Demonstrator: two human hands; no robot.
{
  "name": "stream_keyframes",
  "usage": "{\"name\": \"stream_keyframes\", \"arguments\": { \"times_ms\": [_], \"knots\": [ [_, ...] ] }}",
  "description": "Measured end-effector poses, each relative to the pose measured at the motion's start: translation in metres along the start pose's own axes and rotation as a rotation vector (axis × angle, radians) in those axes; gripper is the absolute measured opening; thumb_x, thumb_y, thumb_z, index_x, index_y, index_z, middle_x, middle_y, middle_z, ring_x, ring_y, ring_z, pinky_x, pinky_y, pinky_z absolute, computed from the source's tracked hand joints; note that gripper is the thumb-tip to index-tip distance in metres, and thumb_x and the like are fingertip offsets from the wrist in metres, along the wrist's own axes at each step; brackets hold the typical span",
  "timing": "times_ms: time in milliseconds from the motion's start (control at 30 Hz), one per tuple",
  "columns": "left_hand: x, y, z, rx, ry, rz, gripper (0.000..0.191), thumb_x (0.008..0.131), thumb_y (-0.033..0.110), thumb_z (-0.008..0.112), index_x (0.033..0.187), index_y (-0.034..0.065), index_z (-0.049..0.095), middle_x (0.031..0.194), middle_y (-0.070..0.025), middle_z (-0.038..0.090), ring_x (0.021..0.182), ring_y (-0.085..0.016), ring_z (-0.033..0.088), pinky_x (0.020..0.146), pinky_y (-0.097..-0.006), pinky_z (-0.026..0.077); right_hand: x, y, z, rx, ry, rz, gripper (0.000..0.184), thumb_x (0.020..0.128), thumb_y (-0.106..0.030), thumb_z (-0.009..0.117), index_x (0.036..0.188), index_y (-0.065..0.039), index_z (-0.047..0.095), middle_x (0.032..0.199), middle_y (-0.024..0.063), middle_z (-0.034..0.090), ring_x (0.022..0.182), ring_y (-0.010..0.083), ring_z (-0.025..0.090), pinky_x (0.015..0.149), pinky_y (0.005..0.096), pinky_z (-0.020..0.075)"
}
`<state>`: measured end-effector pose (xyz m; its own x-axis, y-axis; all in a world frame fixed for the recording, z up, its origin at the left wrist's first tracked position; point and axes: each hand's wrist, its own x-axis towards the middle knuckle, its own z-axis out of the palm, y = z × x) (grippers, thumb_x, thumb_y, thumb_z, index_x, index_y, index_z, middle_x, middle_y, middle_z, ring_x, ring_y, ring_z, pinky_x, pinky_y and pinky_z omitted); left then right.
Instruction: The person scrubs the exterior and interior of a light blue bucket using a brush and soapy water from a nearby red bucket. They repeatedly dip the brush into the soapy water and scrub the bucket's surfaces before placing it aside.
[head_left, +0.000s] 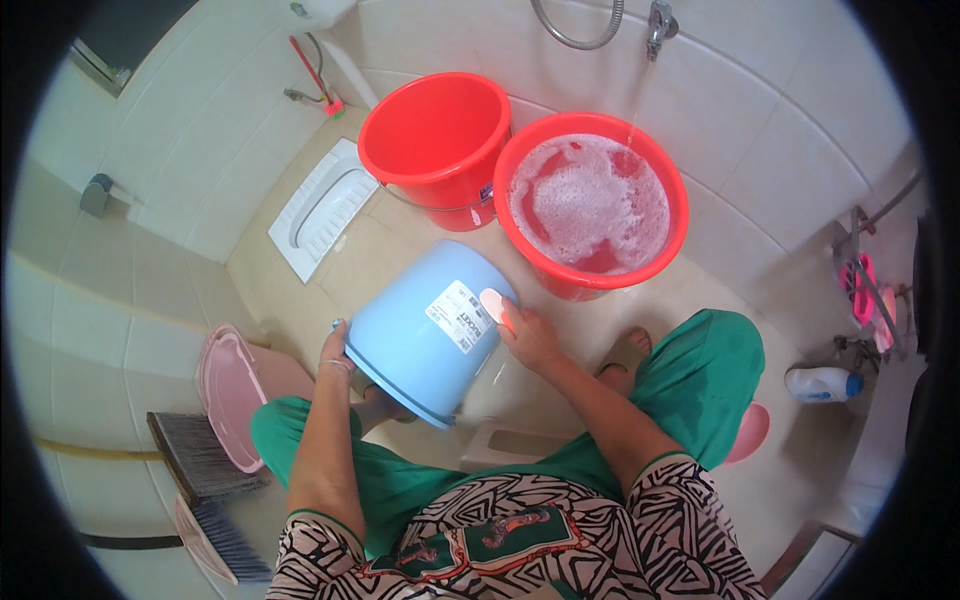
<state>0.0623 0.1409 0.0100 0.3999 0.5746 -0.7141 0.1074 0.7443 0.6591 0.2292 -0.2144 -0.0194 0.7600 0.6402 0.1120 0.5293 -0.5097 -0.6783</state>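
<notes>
A light blue plastic bucket (405, 307) lies tilted before me, its rim towards my lap and a white printed label on its side. My left hand (337, 349) grips it at the rim on the left. In my right hand (529, 334) is a small scrub brush (493, 304) with a pale pink back and some orange, held against the bucket's side near the label. Beyond stands a red bucket (667, 251) full of foamy water, a thin stream running in from the wall tap (658, 34). Another red bucket (431, 135), seemingly empty, is just left of it.
A squat toilet pan (281, 229) is set in the floor at the left. Nearer are a pink bin (281, 371) and brooms (199, 457). To the right lie a white bottle (817, 384) with a blue cap and a pink round item (751, 433). A low stool (480, 446) is between my legs.
</notes>
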Motion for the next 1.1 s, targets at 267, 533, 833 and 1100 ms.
{"name": "stream_keyframes", "arguments": {
  "times_ms": [267,533,833,1100],
  "knots": [
    [-0.007,-0.019,0.019,0.007,-0.032,0.045,0.038,0.092,0.026,0.054,0.118,-0.0008,0.051,0.113,-0.0165,0.059,0.102,-0.032,0.058,0.090,-0.0445,0.047,0.005,-0.012,0.019,0.105,0.010,0.020,0.053,0.086,-0.032,0.054,0.130,-0.009,0.040,0.090,0.0227,0.060,0.080,0.0396,0.060,0.068,0.0489,0.0495],
    [-0.014,-0.044,0.030,0.013,-0.118,0.095,0.047,0.088,0.029,0.060,0.121,-0.0023,0.048,0.115,-0.0159,0.057,0.101,-0.029,0.058,0.089,-0.0421,0.048,-0.006,-0.086,0.010,0.093,-0.143,-0.109,0.051,0.086,-0.030,0.054,0.130,-0.010,0.039,0.094,0.0192,0.061,0.083,0.0388,0.060,0.068,0.0487,0.0496],
    [-0.095,-0.116,0.039,0.141,-0.118,0.259,0.051,0.088,0.036,0.060,0.125,0.0042,0.045,0.118,-0.0126,0.054,0.105,-0.024,0.054,0.091,-0.0384,0.045,0.034,-0.045,0.018,0.206,-0.002,0.060,0.051,0.087,-0.030,0.053,0.129,-0.004,0.041,0.108,0.0236,0.058,0.096,0.0396,0.057,0.080,0.0478,0.0467],
    [-0.129,-0.063,0.064,0.099,-0.031,0.181,0.067,0.092,0.053,0.043,0.128,-0.0032,0.040,0.121,-0.0145,0.052,0.106,-0.025,0.055,0.090,-0.0369,0.047,0.038,-0.045,0.022,0.135,0.028,0.153,0.048,0.088,-0.031,0.049,0.130,-0.008,0.042,0.100,0.0231,0.060,0.088,0.0411,0.059,0.078,0.0502,0.0463]
  ]
}}
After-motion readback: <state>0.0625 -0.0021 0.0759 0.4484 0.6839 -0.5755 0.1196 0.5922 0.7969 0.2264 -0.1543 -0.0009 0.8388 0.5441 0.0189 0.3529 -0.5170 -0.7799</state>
